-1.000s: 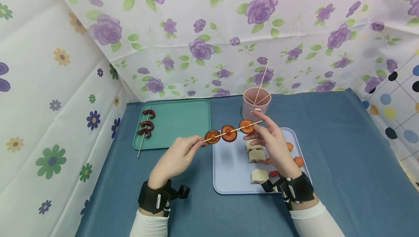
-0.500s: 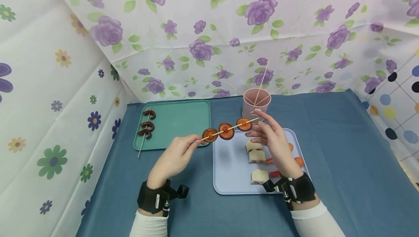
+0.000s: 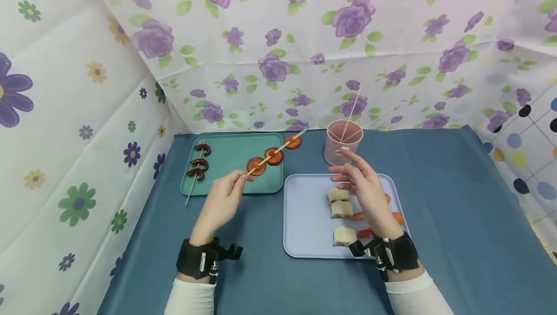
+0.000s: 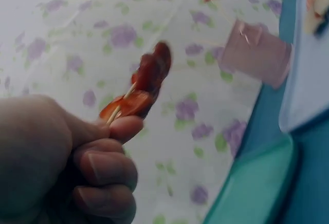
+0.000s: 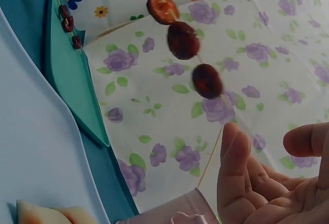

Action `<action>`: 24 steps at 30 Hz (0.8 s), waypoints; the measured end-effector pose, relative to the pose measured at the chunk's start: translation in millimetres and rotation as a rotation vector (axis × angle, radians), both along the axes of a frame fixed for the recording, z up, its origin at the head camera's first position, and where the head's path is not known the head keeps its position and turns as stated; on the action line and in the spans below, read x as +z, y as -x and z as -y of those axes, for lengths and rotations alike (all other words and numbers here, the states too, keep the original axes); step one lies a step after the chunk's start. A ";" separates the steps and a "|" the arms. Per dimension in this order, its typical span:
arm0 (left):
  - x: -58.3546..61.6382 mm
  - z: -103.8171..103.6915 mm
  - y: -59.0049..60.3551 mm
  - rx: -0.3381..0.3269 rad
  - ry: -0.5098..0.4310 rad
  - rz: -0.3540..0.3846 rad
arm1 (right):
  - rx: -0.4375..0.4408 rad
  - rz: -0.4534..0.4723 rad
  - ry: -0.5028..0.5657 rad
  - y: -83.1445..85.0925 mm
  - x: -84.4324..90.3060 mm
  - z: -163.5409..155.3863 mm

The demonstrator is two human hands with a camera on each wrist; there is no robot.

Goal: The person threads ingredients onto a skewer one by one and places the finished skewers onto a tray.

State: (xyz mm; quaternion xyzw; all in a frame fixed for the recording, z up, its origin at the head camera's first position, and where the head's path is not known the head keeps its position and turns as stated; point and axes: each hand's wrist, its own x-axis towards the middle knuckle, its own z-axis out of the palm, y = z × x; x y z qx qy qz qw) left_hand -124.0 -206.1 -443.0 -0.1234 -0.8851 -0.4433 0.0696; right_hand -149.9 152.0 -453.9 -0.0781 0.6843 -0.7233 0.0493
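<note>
My left hand point(image 3: 222, 202) pinches the lower end of a wooden skewer that carries three round brown pieces resembling mushroom caps point(image 3: 274, 156). The skewer is tilted up and away to the right, held in the air over the right part of the green tray point(image 3: 232, 148). In the left wrist view, thumb and index finger grip its end while the other fingers curl below. My right hand point(image 3: 366, 194) is apart from the skewer, its fingers spread and relaxed with nothing in them. It hovers over the lilac tray point(image 3: 304, 228), close in view to the pink cup point(image 3: 332, 155).
A skewer with three dark red curled pieces point(image 3: 199, 163) lies at the green tray's left. Whitish blocks point(image 3: 341, 209) and several orange and red pieces point(image 3: 398, 217) lie on the lilac tray. Bare wooden sticks point(image 3: 351, 112) stand in the cup. Floral cloth hangs behind.
My left hand has carried the loaded skewer leftward and tilted its far end up, away from my right hand. The right hand, earlier close to the skewer's tip, stays nearly in place.
</note>
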 end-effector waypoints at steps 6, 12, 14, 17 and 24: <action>-24.8 27.1 8.4 0.206 -0.036 0.031 | 0.003 0.006 -0.023 0.1 0.3 3.3; -51.9 45.5 17.2 0.379 -0.062 0.089 | 0.014 0.019 -0.041 -1.2 -2.3 4.8; -60.1 48.7 19.0 0.417 -0.072 0.105 | 0.015 0.019 -0.044 -1.3 -3.4 4.5; -69.9 52.6 21.5 0.458 -0.103 0.139 | 0.010 0.018 -0.054 -1.6 -4.2 4.2; -81.0 60.0 25.9 0.518 -0.211 0.225 | 0.008 0.013 -0.063 0.2 -3.3 4.3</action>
